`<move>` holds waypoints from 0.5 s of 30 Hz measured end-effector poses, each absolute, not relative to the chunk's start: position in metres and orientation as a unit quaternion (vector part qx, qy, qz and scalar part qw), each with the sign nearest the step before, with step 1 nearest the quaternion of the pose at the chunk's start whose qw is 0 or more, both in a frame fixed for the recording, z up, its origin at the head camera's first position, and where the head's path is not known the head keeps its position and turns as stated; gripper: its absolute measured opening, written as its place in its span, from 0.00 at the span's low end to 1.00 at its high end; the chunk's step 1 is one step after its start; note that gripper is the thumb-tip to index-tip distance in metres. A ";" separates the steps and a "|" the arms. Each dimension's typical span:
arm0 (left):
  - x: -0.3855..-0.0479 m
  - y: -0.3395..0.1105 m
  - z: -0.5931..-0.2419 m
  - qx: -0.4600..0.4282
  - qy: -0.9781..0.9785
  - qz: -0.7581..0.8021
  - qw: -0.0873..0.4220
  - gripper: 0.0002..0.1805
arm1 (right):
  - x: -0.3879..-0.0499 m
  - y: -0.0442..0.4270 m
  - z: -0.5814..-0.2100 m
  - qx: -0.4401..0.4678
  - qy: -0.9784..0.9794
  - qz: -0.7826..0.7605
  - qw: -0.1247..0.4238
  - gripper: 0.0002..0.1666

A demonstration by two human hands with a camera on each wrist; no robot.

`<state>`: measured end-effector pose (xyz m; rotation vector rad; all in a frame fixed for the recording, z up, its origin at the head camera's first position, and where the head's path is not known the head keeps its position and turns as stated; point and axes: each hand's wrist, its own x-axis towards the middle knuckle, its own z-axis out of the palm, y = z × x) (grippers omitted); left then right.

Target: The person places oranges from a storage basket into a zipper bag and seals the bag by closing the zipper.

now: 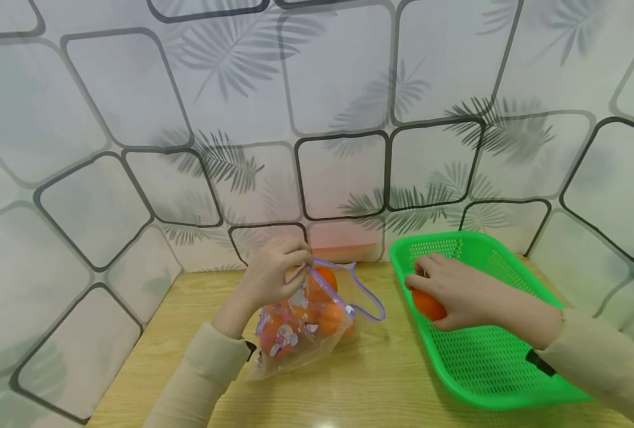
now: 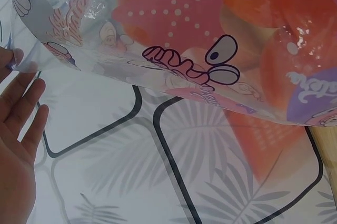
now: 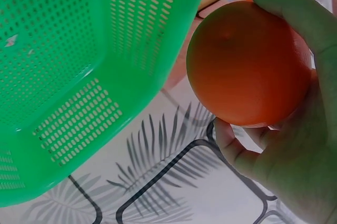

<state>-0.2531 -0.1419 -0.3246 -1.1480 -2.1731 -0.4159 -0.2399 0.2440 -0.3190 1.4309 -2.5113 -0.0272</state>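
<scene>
My left hand (image 1: 279,270) pinches the rim of a clear zip bag (image 1: 317,333) with a purple zip strip and printed cartoon figures. Several oranges (image 1: 327,318) lie inside it, and its mouth gapes toward the right. In the left wrist view the printed bag (image 2: 174,13) fills the top, with the fingers (image 2: 23,92) at its edge. My right hand (image 1: 450,291) grips an orange (image 1: 429,304) over the left rim of a green basket (image 1: 439,371). The right wrist view shows that orange (image 3: 247,63) between thumb and fingers.
The perforated green basket takes up the right side of the wooden table (image 1: 370,380). Behind the table hangs a patterned cloth (image 1: 343,178) with leaves and rounded squares. A reddish patch (image 1: 343,244) shows low on it, behind the bag.
</scene>
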 end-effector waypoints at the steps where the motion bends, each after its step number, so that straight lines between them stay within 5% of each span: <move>1: -0.253 -0.142 -0.325 -0.436 -0.827 -0.159 0.318 0.04 | -0.240 0.242 -0.318 0.492 -0.861 -0.008 0.126 0.37; 15: -0.252 -0.143 -0.325 -0.434 -0.828 -0.160 0.316 0.03 | -0.242 0.219 -0.314 0.501 -0.857 -0.015 0.123 0.38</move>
